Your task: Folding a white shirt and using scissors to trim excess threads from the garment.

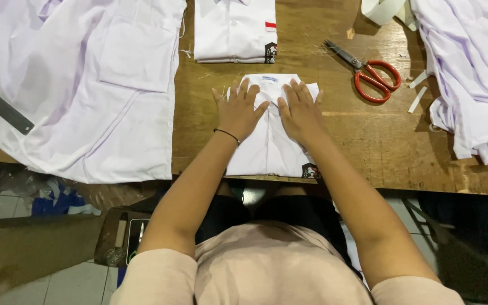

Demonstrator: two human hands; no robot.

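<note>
A wooden table (pixel 357 141) filled the view. On its left lay a large unfolded white shirt (pixel 86 85), spread flat, with a grey ruler (pixel 1 106) across its left edge. A heap of white garments (pixel 470 73) sat at the far right.

At the near middle lay the folded white shirt (pixel 269 149), its long axis running near to far, collar at the far end and a dark patch at its near right corner by the table's edge. A second folded shirt (pixel 235 31) rested beyond it, apart.

The left hand (pixel 237 110) and right hand (pixel 300 110) lay side by side, palms down, fingers spread, flat on the shirt's far half rather than gripping it, seemingly to hold the folds flat.

Red-handled scissors (pixel 368 73) lay far right of the hands, blades pointing far-left.
</note>
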